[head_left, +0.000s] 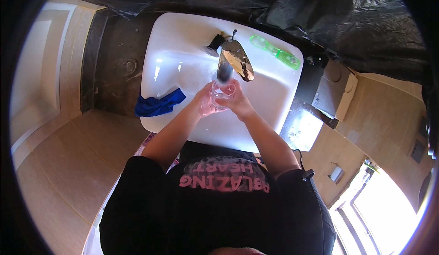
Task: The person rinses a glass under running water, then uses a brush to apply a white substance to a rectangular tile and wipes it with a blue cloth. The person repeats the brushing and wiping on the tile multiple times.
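Both hands are wrapped round a clear glass (223, 91) over the white washbasin (183, 29). My left hand (206, 102) closes on its left side, and my right hand (241, 103) grips the right side with its fingers curled across. Directly above the glass is the shiny metal faucet (236, 57), its spout end close to the rim. Whether water runs into the glass is hard to make out. A dark blue cloth (160, 104) lies crumpled over the basin's left edge, apart from my left hand.
A long bright green plastic item (275, 52) rests on the basin's far right ledge. Beside the faucet stands a small black piece (215, 43). Black plastic sheeting (192, 1) hangs behind the basin. A bright window (388, 200) is at the lower right.
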The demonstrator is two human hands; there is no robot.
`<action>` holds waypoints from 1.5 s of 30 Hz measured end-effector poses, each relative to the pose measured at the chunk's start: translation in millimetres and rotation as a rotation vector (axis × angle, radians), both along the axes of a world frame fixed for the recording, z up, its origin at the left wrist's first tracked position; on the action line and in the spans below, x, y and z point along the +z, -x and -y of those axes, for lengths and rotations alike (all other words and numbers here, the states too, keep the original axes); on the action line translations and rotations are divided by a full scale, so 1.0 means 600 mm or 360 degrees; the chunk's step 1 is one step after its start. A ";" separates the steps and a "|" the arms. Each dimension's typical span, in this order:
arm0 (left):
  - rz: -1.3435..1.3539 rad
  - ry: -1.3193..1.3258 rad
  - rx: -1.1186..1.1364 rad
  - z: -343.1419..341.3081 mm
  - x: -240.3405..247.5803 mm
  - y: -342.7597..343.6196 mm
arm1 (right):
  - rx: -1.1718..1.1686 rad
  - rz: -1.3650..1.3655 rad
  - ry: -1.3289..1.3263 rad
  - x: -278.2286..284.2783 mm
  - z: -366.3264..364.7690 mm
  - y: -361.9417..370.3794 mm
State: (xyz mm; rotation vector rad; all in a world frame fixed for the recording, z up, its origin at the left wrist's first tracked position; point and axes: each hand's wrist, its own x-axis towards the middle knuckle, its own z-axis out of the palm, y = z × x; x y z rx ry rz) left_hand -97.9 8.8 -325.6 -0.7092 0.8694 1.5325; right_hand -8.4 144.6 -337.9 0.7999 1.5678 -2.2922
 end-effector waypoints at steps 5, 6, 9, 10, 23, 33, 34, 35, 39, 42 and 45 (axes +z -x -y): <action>-0.0065 -0.0430 0.0196 0.050 -0.088 -0.005 | 0.0198 -0.0233 0.0177 -0.001 0.002 0.034; -0.0043 -0.0325 0.0196 0.060 -0.091 -0.003 | 0.0186 -0.0293 0.0304 -0.003 -0.003 0.039; -0.0173 0.0065 0.0253 0.067 -0.069 0.004 | -0.0070 -0.0412 0.1047 -0.017 -0.018 0.058; -0.0348 0.0246 0.0310 0.058 -0.050 -0.001 | -0.0198 -0.0439 0.1353 -0.022 -0.022 0.064; -0.2869 0.1013 -0.0313 0.072 0.011 -0.016 | -0.0530 0.0241 0.0910 -0.082 0.052 0.149; -0.2150 0.0901 0.0101 0.043 -0.038 -0.002 | -0.0089 0.0287 0.0768 0.027 0.009 0.101; -0.2144 0.0821 0.0050 0.041 -0.034 -0.001 | -0.0083 0.0295 0.0582 0.028 0.010 0.100; -0.2141 0.0737 -0.0004 0.038 -0.030 0.000 | -0.0081 0.0297 0.0398 0.029 0.009 0.101; -0.0830 0.0175 0.0478 0.027 -0.011 0.014 | 0.0189 0.0058 -0.0415 0.021 0.000 0.089; -0.0329 0.0014 0.0207 0.022 -0.027 0.033 | 0.0319 -0.0293 -0.1100 0.044 0.000 0.080; -0.0394 -0.0275 0.0234 -0.008 -0.037 0.033 | 0.0143 -0.0336 -0.1349 0.054 0.009 0.064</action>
